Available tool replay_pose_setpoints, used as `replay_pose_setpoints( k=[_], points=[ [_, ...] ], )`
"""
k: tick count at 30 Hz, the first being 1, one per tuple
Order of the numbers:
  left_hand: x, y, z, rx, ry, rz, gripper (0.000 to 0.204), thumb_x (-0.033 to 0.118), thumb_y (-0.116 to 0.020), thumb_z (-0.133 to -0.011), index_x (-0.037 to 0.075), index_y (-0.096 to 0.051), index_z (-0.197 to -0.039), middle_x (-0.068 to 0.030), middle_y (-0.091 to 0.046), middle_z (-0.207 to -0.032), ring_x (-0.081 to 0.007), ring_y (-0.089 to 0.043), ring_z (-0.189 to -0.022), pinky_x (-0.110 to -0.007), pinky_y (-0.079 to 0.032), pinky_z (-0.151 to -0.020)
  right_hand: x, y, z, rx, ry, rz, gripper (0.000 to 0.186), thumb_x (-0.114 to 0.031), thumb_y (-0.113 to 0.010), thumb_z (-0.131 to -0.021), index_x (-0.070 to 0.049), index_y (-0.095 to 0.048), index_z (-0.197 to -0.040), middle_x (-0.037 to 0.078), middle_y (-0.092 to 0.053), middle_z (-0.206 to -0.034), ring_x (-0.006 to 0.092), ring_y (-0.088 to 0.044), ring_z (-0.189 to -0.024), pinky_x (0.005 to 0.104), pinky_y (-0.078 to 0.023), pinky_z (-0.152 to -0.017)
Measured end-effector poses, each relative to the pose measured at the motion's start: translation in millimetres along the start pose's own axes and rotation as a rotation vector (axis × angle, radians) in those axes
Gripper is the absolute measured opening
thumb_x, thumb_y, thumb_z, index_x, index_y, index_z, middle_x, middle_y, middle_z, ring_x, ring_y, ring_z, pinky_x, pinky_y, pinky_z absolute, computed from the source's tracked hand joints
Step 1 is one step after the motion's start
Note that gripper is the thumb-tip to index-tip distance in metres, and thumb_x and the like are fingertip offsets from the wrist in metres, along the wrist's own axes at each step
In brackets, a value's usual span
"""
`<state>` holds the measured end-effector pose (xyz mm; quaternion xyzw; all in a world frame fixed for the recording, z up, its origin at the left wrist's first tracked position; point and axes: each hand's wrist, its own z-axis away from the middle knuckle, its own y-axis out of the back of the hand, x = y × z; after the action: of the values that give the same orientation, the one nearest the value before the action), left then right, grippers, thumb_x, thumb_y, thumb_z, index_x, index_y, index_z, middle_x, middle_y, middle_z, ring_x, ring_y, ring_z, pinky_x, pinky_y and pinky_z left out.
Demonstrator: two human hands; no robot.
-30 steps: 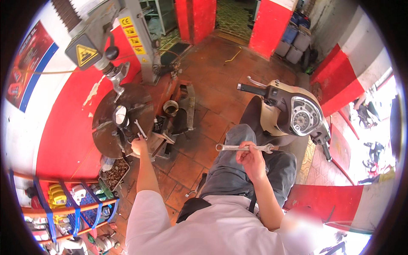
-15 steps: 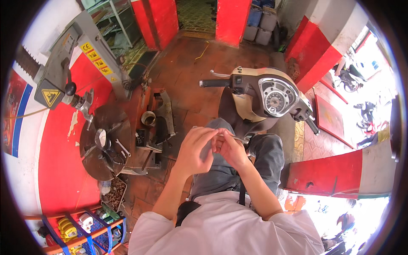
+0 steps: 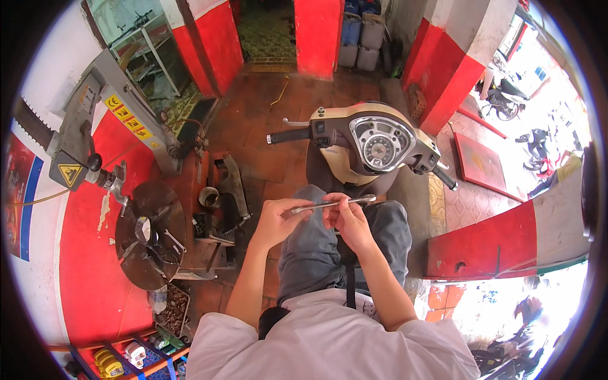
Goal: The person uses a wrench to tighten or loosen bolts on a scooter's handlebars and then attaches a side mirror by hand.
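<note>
A slim metal wrench [image 3: 329, 204] lies crosswise between my two hands, above my lap. My left hand [image 3: 278, 223] pinches its left end between thumb and fingers. Closed near the other end is my right hand [image 3: 349, 221], with the wrench's broader head sticking out past its fingers to the right. Just beyond my knees stands a brown and cream scooter [image 3: 339, 161], its round dial cluster [image 3: 381, 144] facing me. The two hands are apart from the scooter.
To my left stands a tyre-changing machine with a round turntable [image 3: 140, 259], on which another wrench [image 3: 175, 240] and a mirror [image 3: 144, 229] lie. A rack of bottles [image 3: 136, 354] is at the lower left. A red and white low wall [image 3: 481, 256] runs along the right.
My hands have moved apart, and the wrench between them now shows along its length. The whole view has shifted, so the scooter appears farther left.
</note>
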<state>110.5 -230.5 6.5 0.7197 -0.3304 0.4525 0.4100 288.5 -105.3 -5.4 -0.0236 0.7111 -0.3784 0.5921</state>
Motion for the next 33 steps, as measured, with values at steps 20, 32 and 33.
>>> replay_pose_setpoints(
  k=[20,32,33],
  points=[
    [-17,-15,10,0.072,0.101,0.234,0.02,0.003,-0.073,-0.092,-0.006,-0.07,-0.11,-0.0096,-0.075,-0.098,-0.0142,-0.072,-0.09,-0.027,-0.056,-0.083,3,22,5,0.171,0.115,0.081,0.041,-0.034,-0.043,-0.111,0.001,-0.06,-0.125,0.001,-0.06,-0.079,0.0104,-0.055,-0.069,0.0254,-0.045,-0.066],
    [5,-10,-2,0.407,0.256,0.294,0.048,0.038,-0.048,-0.109,-0.002,-0.069,-0.095,-0.001,-0.062,-0.073,-0.0093,-0.057,-0.065,-0.024,-0.045,-0.062,-41,3,4,0.3,0.068,-0.096,0.032,-0.034,-0.048,-0.11,-0.003,-0.057,-0.112,0.006,-0.065,-0.086,0.0149,-0.063,-0.08,0.0274,-0.048,-0.076],
    [12,-10,-5,0.402,0.248,0.296,0.048,0.038,-0.048,-0.109,-0.002,-0.069,-0.095,-0.001,-0.062,-0.073,-0.0093,-0.057,-0.065,-0.024,-0.045,-0.062,-43,6,4,0.302,0.076,-0.094,0.032,-0.034,-0.048,-0.11,-0.003,-0.057,-0.112,0.006,-0.065,-0.086,0.0149,-0.063,-0.08,0.0274,-0.048,-0.076]
  ],
)
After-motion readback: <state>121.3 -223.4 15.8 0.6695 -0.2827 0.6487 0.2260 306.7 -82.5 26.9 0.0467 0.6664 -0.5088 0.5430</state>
